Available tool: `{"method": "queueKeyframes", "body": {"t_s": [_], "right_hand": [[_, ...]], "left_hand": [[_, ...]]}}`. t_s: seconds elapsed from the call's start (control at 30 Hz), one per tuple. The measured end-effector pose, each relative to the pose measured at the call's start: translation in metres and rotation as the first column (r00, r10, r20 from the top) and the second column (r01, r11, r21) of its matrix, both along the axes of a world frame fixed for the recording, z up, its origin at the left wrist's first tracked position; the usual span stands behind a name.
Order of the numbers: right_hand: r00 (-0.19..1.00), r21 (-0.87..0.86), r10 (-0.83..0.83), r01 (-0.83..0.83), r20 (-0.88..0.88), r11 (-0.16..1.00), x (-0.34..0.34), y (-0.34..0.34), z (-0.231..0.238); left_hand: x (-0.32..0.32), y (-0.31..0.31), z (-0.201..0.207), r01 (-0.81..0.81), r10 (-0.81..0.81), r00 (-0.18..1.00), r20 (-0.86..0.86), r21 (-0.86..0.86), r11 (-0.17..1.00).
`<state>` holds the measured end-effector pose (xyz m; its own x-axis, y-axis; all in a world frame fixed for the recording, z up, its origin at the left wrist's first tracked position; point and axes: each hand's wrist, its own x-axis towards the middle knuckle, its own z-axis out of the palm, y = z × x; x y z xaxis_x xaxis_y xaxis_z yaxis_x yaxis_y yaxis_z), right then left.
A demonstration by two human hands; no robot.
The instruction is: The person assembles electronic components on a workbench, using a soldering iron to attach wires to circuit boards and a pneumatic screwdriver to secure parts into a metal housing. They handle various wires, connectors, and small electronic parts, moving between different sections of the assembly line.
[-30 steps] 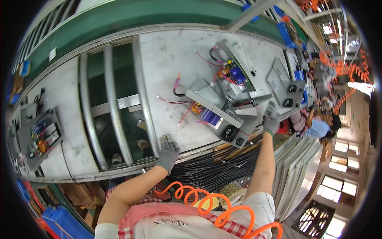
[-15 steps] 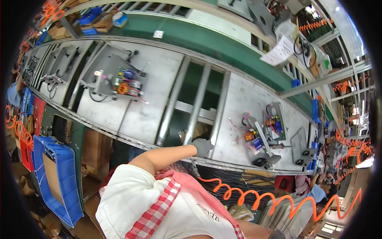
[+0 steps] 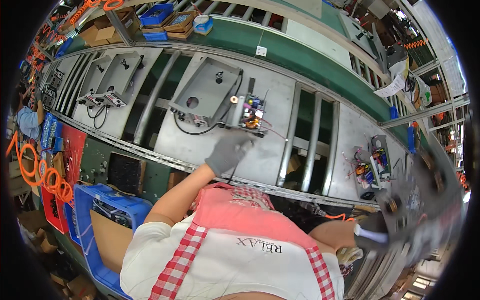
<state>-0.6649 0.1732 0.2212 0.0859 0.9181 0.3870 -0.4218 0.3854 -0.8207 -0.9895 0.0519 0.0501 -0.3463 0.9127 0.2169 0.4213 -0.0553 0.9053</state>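
Observation:
My left hand [image 3: 230, 152], in a grey glove, reaches over the near edge of a pale board on the roller line. Motion smears its fingers, so their hold cannot be made out. Just beyond it stands a circuit board assembly [image 3: 252, 112] with coils, coloured parts and loose wires. Beside that lies an open grey metal housing [image 3: 207, 87] with a black cable. Out to the right, my right hand [image 3: 372, 234], gloved in grey, grips a dark grey metal panel [image 3: 430, 205] with cut-outs. The panel is strongly blurred, and it covers part of the right side.
Another pale board holds more grey housings [image 3: 112, 75] at left; a wired assembly [image 3: 370, 165] sits at right. Metal rollers [image 3: 312, 140] separate the boards. A blue crate [image 3: 87, 235] stands near left, and an orange coiled hose [image 3: 37, 175] hangs there.
The view has swung left, and the assemblies appear farther right. My left hand is now beside a circuit board assembly. My right hand has come up into view with a grey panel.

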Motion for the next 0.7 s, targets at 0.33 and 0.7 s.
{"method": "queueKeyframes", "body": {"t_s": [0.33, 0.7], "right_hand": [[0.543, -0.499, 0.837, -0.746, -0.07, 0.442, -0.245, 0.021, -0.1], [0.511, -0.59, 0.859, -0.681, 0.04, 0.433, -0.276, 0.081, -0.142]], "left_hand": [[-0.115, -0.022, 0.032, -0.035, 0.042, 0.737, 0.675, -0.025, 0.999], [-0.111, 0.029, -0.027, -0.129, 0.177, 0.888, 0.425, -0.139, 0.982]]}}
